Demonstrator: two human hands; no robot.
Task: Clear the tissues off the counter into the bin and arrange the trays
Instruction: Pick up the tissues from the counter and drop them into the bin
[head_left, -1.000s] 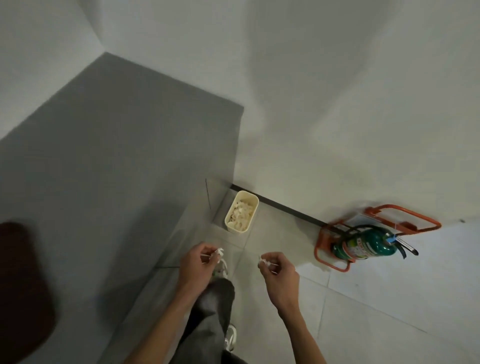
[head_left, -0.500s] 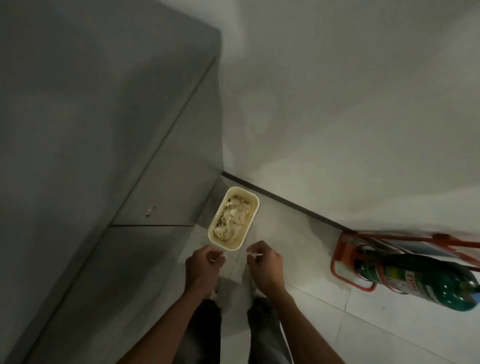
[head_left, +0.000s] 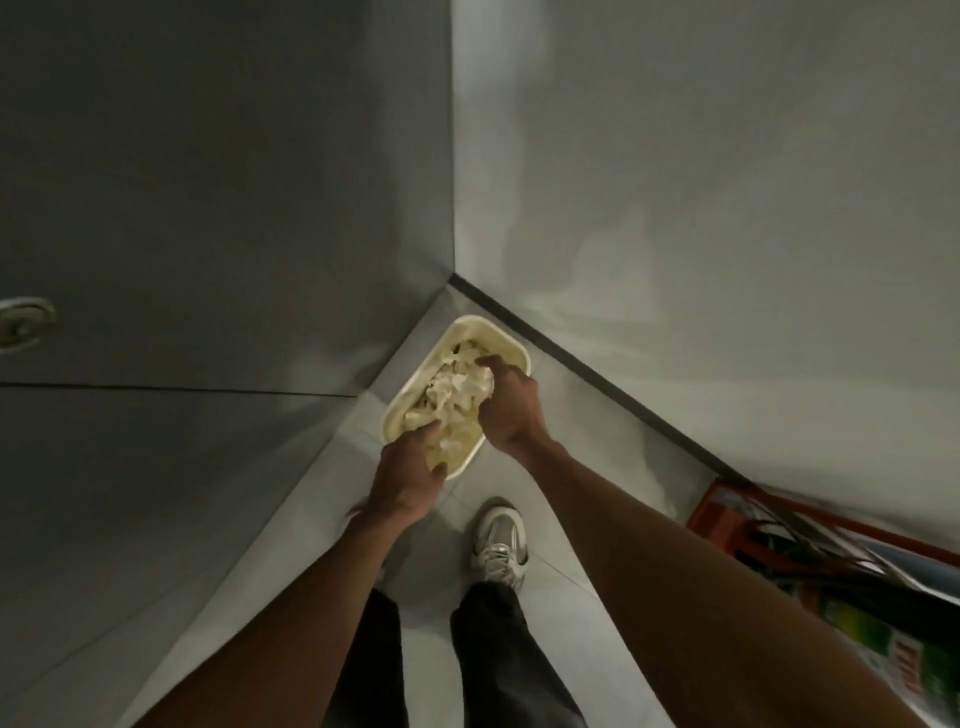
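A cream rectangular bin (head_left: 500, 333) stands on the floor in the corner between the grey cabinet and the white wall. It is heaped with crumpled white tissues (head_left: 448, 396). My right hand (head_left: 508, 413) reaches into the far side of the bin, its fingers curled into a wad of tissue. At the bin's near end my left hand (head_left: 409, 475) has its fingers bent down over the tissues and its thumb by the rim; whether it grips anything is hidden. No trays are in view.
The grey cabinet front (head_left: 208, 208) with a small metal latch (head_left: 22, 323) fills the left. A green fire extinguisher (head_left: 852, 618) in an orange stand (head_left: 712, 512) lies at the lower right. My shoe (head_left: 498, 543) is on the tiled floor just behind the bin.
I have bent down towards the bin. Both hands, which pinched small tissue bits above the floor, have gone forward and down into the bin onto the tissue heap.
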